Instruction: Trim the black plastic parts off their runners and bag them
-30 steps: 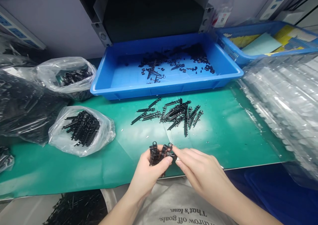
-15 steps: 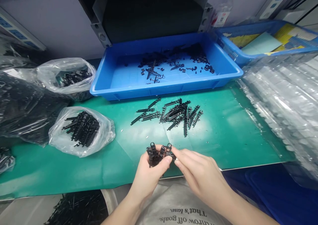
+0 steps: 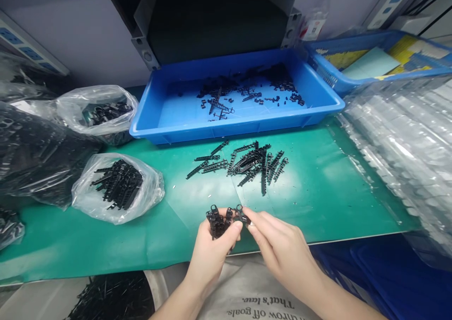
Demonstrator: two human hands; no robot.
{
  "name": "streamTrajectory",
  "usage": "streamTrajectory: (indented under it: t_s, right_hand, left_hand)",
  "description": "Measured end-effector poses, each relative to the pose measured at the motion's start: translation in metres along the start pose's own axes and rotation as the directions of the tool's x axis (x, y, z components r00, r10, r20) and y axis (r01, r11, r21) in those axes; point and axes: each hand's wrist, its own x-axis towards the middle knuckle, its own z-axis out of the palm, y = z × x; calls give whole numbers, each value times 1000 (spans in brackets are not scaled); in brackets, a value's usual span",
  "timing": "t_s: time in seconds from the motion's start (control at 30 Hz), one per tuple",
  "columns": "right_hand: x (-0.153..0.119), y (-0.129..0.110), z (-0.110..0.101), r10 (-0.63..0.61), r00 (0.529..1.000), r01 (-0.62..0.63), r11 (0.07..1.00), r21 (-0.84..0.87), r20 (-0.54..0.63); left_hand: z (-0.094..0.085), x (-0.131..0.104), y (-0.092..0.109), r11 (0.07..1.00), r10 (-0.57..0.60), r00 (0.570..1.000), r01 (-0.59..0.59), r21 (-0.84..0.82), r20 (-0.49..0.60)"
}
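Observation:
My left hand (image 3: 211, 249) is wrapped round a bunch of black plastic strips (image 3: 218, 223) with small ring-shaped ends, held above the front edge of the green mat. Its thumb presses near one black piece at the right of the bunch. At that piece, my right hand (image 3: 282, 242) has thumb and forefinger pinched on a small black plastic part (image 3: 243, 218); the fingertips partly hide it. Beyond both hands lies a loose pile of toothed black plastic strips (image 3: 249, 162) on the mat.
A blue tray (image 3: 219, 131) holding small black parts stands behind the pile. Plastic bags (image 3: 153, 188) of black pieces are at the left. Clear plastic trays (image 3: 406, 141) are stacked at the right, near a blue basket (image 3: 363, 81). A bin of black scraps (image 3: 116, 296) sits below the mat's edge.
The view has shifted very slightly. Both hands stay almost in place, and the held black pieces have turned a little between the fingers.

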Motion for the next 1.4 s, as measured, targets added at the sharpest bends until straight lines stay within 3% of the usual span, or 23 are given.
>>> streamTrajectory:
  t_s: [0.23,0.3,0.37,0.43,0.5,0.57,0.6,0.63,0.7,0.8,0.93,1.13,1.27,1.4]
  right_hand:
    - [3,7,-2,46,999,-47,996,73,16]
    - [3,11,-2,22,1000,-23,998,63,9]
    - [2,16,-1,4,1000,-5,999,54,11]
    - [0,23,-1,2,1000,-3,999,53,23]
    - [-1,28,-1,3,1000,-4,998,60,25]
    - [-2,32,-1,-1,1000,0,998,65,15]
    - [-2,34,-1,0,1000,0,998,65,9]
    - [-2,35,0,2,1000,-3,998,64,5]
    - [-2,36,0,12,1000,-12,998,61,1]
    - [-2,37,1,20,1000,-20,998,60,4]
    - [-2,36,-2,33,999,-34,996,85,19]
    - [4,29,-7,62,989,-98,958,268,138]
    - [19,14,5,31,952,-177,868,464,304]
    - [50,-13,26,4,888,-311,741,595,460]
  left_hand:
    - [-3,2,6,999,-16,999,17,48,-35]
    - [-11,4,15,992,72,994,-62,113,-81]
    - [-27,5,29,963,220,960,-186,194,-174]
    - [-51,6,48,900,390,871,-291,325,-300]
    - [-81,6,70,780,559,729,-301,548,-395]
    - [-113,9,90,593,688,604,-147,792,-403]
    - [-128,12,99,496,728,551,-12,868,-408]
    - [-141,17,106,410,744,530,116,904,-406]
    - [-162,28,117,357,738,547,180,916,-395]
    - [-179,46,121,296,705,621,182,938,-343]
    - [-184,54,119,225,624,734,158,962,-266]
    - [-189,45,122,199,479,857,107,974,-192]
    - [-191,40,118,193,412,899,70,979,-146]
    - [-192,37,112,186,394,912,43,982,-115]
